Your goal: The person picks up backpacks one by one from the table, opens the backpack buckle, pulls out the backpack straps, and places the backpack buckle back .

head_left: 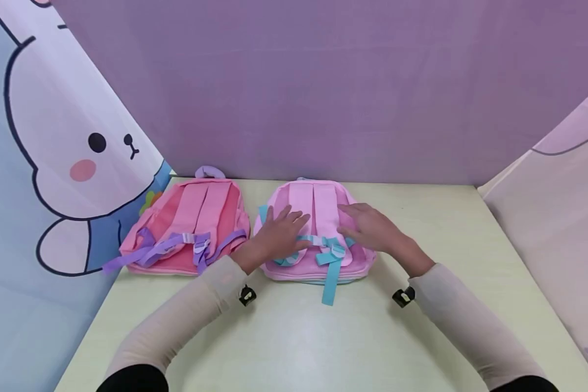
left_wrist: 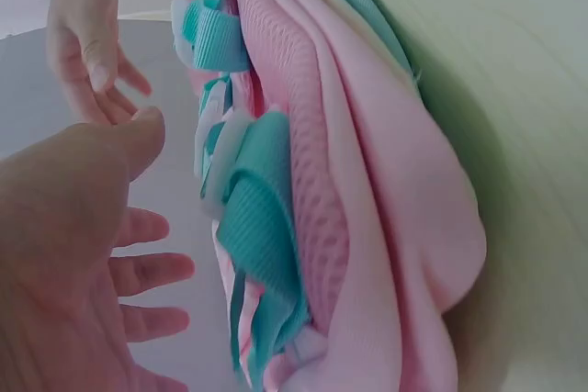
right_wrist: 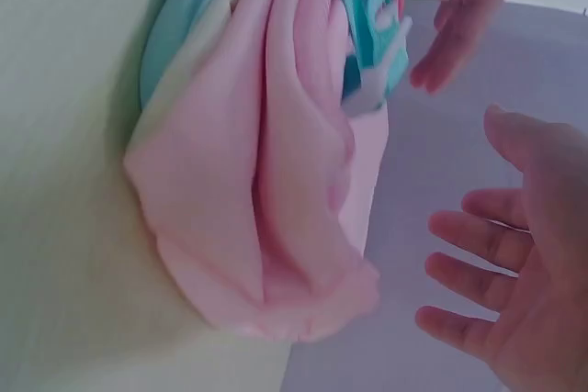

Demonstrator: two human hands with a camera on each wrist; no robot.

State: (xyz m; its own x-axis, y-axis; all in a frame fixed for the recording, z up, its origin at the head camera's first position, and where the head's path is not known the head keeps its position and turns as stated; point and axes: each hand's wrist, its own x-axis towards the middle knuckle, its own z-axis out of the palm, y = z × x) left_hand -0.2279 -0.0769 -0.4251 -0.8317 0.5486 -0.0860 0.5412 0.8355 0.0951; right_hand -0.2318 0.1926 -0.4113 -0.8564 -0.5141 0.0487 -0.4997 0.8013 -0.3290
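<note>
A light pink backpack (head_left: pixel 301 190) with teal straps (head_left: pixel 331 277) lies on the table, its shoulder-strap side facing up. Over its left half is my left hand (head_left: pixel 282 234), fingers spread and holding nothing. My right hand (head_left: pixel 372 226) hovers at the backpack's right side, fingers extended and thumb apart. In the left wrist view, the left hand (left_wrist: pixel 73 245) stands off from the pink fabric (left_wrist: pixel 404 181) and the teal webbing (left_wrist: pixel 257 218). The right wrist view shows a gap between the right hand (right_wrist: pixel 524 254) and the bag's pink side (right_wrist: pixel 211 190).
To the left lies a coral pink backpack (head_left: pixel 176 196) with purple straps (head_left: pixel 171 245) and a purple top handle (head_left: pixel 209 172). The pale table (head_left: pixel 294 337) meets a purple backdrop (head_left: pixel 323 92) behind. A cartoon-printed cloth (head_left: pixel 93 190) hangs on the left.
</note>
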